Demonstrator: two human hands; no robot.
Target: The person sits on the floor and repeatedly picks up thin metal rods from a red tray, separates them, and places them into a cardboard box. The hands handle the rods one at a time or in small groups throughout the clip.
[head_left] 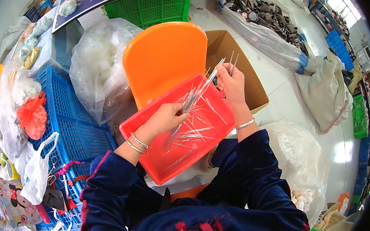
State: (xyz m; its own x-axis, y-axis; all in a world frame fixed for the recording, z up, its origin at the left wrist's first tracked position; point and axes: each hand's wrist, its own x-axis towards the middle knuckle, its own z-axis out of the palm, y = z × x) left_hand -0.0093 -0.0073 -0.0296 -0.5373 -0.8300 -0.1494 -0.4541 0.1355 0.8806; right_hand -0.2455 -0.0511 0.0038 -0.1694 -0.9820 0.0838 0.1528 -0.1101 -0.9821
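Observation:
My left hand (162,121) is closed around a bundle of thin, straight silvery sticks (197,93), which slants up to the right. At the bundle's upper end, my right hand (231,83) pinches with thumb and fingers; a couple of separate sticks poke up past its fingertips. Both hands are over a shallow red plastic tray (154,167), tilted across my lap and against an orange chair (164,56). More loose thin sticks (196,134) lie scattered on the tray's floor. The sticks' exact kind is too fine to make out.
Behind the chair's right side stands an open cardboard box (252,85). A clear bag of white stuffing (103,56) and a blue plastic crate (73,114) hung with bags are at left. Sacks (326,92) sit at right; a green crate (150,7) is ahead.

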